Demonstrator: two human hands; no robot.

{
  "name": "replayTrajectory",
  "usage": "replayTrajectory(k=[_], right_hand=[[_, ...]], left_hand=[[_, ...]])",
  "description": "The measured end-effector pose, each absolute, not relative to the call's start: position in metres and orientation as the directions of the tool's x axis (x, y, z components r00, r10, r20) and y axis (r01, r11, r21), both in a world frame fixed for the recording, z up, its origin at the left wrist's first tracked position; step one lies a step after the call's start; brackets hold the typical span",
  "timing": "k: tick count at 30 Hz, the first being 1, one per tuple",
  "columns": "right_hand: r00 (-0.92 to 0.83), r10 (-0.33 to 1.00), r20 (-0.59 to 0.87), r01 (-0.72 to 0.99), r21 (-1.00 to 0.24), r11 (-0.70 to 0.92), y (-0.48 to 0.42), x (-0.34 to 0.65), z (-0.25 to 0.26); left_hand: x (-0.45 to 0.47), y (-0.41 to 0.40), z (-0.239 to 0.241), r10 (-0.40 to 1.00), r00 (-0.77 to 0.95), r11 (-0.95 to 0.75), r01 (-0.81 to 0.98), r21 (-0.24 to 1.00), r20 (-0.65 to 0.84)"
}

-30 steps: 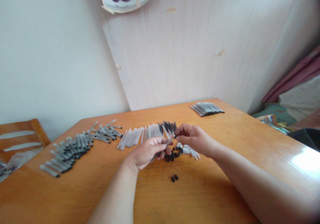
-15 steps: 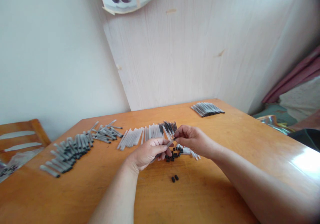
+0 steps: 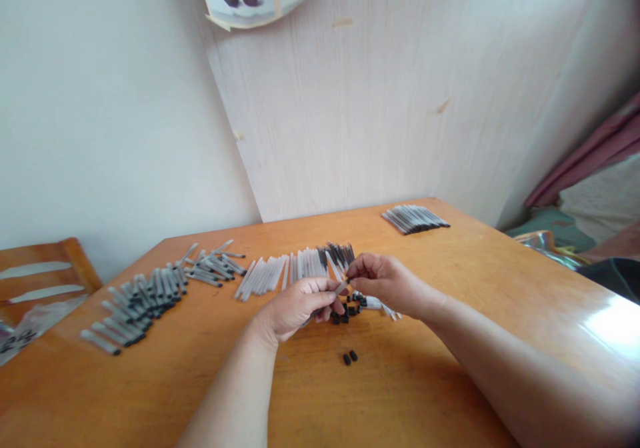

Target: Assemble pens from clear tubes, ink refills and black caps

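The left hand (image 3: 295,308) is curling around a grey tube (image 3: 341,287), fingers pressed together on it so that only the tube's upper end is showing past the thumb. The tube's long axis is slanting up and to the right, toward the right hand (image 3: 383,281). The right hand is pinching at that exposed end with thumb and forefinger; a small black cap seems to be sitting between the fingertips, though it is too small to tell for sure. The two hands are meeting just above the table (image 3: 450,288), the right one nearer the tube's tip, the left one gripping its body.

Just beyond and below the left hand, loose black caps (image 3: 345,311) are lying in a scatter, and two more caps (image 3: 349,356) are lying apart, nearer the person. Beyond the left hand a row of clear tubes (image 3: 295,268) is lying side by side. Well to the left of that hand a pile of capped tubes (image 3: 145,298) is spreading out, and far off to its right a tidy bundle (image 3: 414,217) is resting near the wall.
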State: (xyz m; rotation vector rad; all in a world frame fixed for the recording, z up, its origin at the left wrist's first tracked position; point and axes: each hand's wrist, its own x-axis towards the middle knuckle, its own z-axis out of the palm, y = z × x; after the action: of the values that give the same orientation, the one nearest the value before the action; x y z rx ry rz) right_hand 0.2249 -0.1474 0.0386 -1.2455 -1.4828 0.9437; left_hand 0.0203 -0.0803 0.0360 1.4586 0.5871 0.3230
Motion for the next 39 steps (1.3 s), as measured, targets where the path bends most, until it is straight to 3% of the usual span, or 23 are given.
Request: replayTrajectory(k=[7,12,26,39], right_hand=[[-0.147,0.985,0.086,-0.141,-0.988,0.065,-0.1459,0.225,0.0372],[-0.119,0.991,0.06,-0.19,-0.981,0.037,-0.145,0.2267,0.0355],[-0.064,0.995,0.076,0.124,-0.989,0.084,-0.1469,0.2241,0.0412],[-0.014,0.989,0.15,0.535,-0.834,0.134,-0.1468,0.2284,0.038]], left_hand=[[0.0194,-0.0828,0.0415,0.541,0.827,0.125,0.102,0.987,-0.154],[0.0187,-0.0833,0.041,0.552,0.82,0.122,0.099,0.988,-0.15],[0.0192,-0.0818,0.0385,0.531,0.834,0.053,0.143,0.988,-0.149],[0.0195,-0.0832,0.0401,0.533,0.829,0.015,0.192,0.981,-0.17]])
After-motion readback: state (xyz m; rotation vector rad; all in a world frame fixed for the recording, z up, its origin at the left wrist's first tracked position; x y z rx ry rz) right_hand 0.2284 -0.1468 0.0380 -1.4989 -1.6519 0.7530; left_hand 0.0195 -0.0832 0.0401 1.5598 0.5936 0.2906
